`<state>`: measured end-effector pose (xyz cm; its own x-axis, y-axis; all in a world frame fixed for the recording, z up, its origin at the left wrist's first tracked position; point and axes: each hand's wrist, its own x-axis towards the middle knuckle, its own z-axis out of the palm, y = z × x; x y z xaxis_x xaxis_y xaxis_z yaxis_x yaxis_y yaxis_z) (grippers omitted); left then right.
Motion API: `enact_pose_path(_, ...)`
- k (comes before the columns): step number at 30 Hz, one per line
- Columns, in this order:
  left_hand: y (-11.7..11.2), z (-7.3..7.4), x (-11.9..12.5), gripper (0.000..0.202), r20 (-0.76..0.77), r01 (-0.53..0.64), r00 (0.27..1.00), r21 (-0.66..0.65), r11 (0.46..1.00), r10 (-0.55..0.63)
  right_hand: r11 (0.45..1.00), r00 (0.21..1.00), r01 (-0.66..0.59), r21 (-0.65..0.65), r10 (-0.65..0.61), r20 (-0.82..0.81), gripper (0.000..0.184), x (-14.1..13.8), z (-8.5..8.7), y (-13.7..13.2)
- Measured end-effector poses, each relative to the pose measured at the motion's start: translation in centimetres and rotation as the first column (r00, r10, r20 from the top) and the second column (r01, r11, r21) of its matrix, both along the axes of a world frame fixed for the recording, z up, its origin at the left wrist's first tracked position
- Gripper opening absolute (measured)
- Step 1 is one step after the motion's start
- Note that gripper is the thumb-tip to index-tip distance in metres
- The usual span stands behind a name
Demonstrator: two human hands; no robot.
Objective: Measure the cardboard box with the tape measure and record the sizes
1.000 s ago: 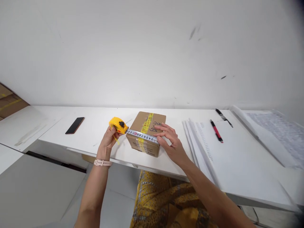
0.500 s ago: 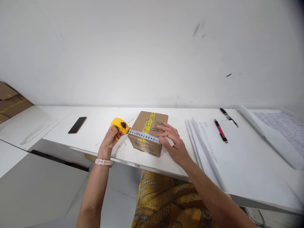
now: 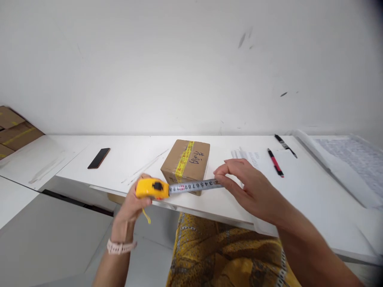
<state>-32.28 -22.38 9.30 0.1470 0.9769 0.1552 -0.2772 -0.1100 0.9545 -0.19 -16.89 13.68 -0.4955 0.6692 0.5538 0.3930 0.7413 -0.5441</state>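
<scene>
L hand [image 3: 131,207] is gripping the tape measure [image 3: 152,188]; R hand [image 3: 253,190] is pinching its blade [image 3: 194,186] end. Blade is running along the near side of the box [image 3: 185,159] on the tabletop [image 3: 131,159].

Yellow tape measure [image 3: 152,188], brown box [image 3: 185,164]

Brown cardboard box [image 3: 186,161] mid-way along the white desk [image 3: 128,159]
The yellow tape measure [image 3: 152,188] is in front of the box, between left grip [image 3: 131,207] and right grip [image 3: 251,189]. A flat black phone [image 3: 99,158] lies to the box's left, and white paper sheets [image 3: 302,187] lie to its right with a red pen [image 3: 275,163] on them.
</scene>
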Motion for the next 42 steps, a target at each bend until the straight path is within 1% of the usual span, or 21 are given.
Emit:
enact_pose_path(1,-1.6,-0.9,1.0,0.056,0.071,0.096,0.993,-0.053,0.994,-0.093,0.998,0.997,-0.050,0.032,0.048,0.060,0.019,0.5,0.8,-0.3)
enact_pose_path(3,-4.5,-3.3,3.1,0.072,0.270,0.281,0.932,-0.108,0.954,-0.244,0.986,0.970,-0.158,0.057,0.144,0.194,0.021,1.1,1.9,-0.6)
enact_pose_path(4,-5.7,-4.5,4.1,0.078,0.359,0.326,0.897,-0.143,0.935,-0.258,0.977,0.947,-0.206,0.051,0.186,0.264,0.023,1.1,2.3,-0.7)
enact_pose_path(6,-7.7,-6.9,5.6,0.075,0.481,0.337,0.854,-0.222,0.915,-0.198,0.959,0.889,-0.282,0.018,0.254,0.382,0.026,0.9,2.7,-0.7)
enact_pose_path(8,-8.9,-8.6,6.6,0.070,0.526,0.358,0.834,-0.278,0.892,-0.170,0.945,0.840,-0.328,-0.015,0.299,0.452,0.027,0.4,2.8,-0.4)
enact_pose_path(9,-9.2,-9.2,6.9,0.070,0.535,0.384,0.824,-0.287,0.878,-0.185,0.939,0.822,-0.343,-0.034,0.317,0.473,0.027,0.1,2.8,-0.3)
enact_pose_path(12,-9.6,-9.9,7.2,0.077,0.571,0.506,0.768,-0.266,0.820,-0.289,0.912,0.776,-0.402,-0.085,0.389,0.497,0.029,-0.5,2.5,0.1)
enact_pose_path(15,-9.6,-9.8,7.6,0.067,0.626,0.586,0.709,-0.265,0.766,-0.327,0.875,0.750,-0.475,-0.094,0.458,0.477,0.030,-0.7,2.2,0.4)
enact_pose_path(18,-9.6,-9.7,8.5,0.058,0.676,0.597,0.678,-0.276,0.753,-0.290,0.858,0.747,-0.506,-0.090,0.488,0.452,0.029,-0.9,1.9,0.5)
enact_pose_path(22,-10.0,-9.4,9.0,0.063,0.664,0.602,0.685,-0.284,0.746,-0.301,0.835,0.762,-0.533,-0.137,0.544,0.350,0.027,-1.1,1.9,0.8)
enact_pose_path(24,-10.1,-8.6,8.5,0.065,0.620,0.573,0.719,-0.273,0.773,-0.315,0.831,0.803,-0.535,-0.151,0.556,0.212,0.022,-1.1,1.8,1.2)
enact_pose_path(26,-10.0,-7.2,7.5,0.065,0.560,0.484,0.771,-0.207,0.850,-0.303,0.855,0.860,-0.496,-0.151,0.507,0.048,0.018,-1.0,1.2,1.6)
enact_pose_path(28,-9.4,-5.6,6.0,0.064,0.464,0.294,0.862,-0.134,0.946,-0.202,0.916,0.931,-0.363,-0.171,0.352,-0.092,0.023,-1.0,-0.1,1.9)
enact_pose_path(29,-9.0,-4.8,5.2,0.062,0.407,0.163,0.907,-0.108,0.981,-0.106,0.942,0.960,-0.267,-0.204,0.243,-0.139,0.026,-1.0,-1.1,2.0)
enact_pose_path(30,-8.4,-4.1,4.5,0.060,0.343,0.024,0.939,-0.096,0.995,0.010,0.954,0.978,-0.172,-0.246,0.134,-0.162,0.030,-1.1,-2.1,2.1)
enact_pose_path(32,-6.7,-3.5,3.2,0.057,0.214,-0.213,0.949,-0.103,0.972,0.231,0.948,0.989,-0.015,-0.317,-0.033,-0.144,0.042,-1.5,-4.6,2.0)
enact_pose_path(34,-4.7,-3.8,2.4,0.055,0.117,-0.345,0.926,-0.120,0.931,0.359,0.942,0.991,0.057,-0.329,-0.092,-0.092,0.059,-2.0,-6.9,1.9)
enact_pose_path(36,-2.7,-4.6,2.0,0.053,0.064,-0.369,0.922,-0.148,0.918,0.381,0.951,0.994,0.069,-0.301,-0.092,-0.064,0.072,-2.7,-8.7,1.8)
enact_pose_path(38,-1.2,-5.3,2.1,0.051,0.039,-0.330,0.939,-0.177,0.927,0.342,0.962,0.995,0.040,-0.271,-0.062,-0.075,0.076,-3.2,-9.7,1.9)
enact_pose_path(40,-0.5,-5.5,2.5,0.050,0.024,-0.283,0.956,-0.194,0.939,0.293,0.966,0.993,0.027,-0.257,-0.056,-0.107,0.073,-3.6,-10.1,2.2)
enact_pose_path(42,-0.4,-5.2,3.0,0.051,0.013,-0.252,0.966,-0.200,0.947,0.260,0.963,0.985,0.044,-0.265,-0.086,-0.147,0.065,-3.7,-9.7,2.3)
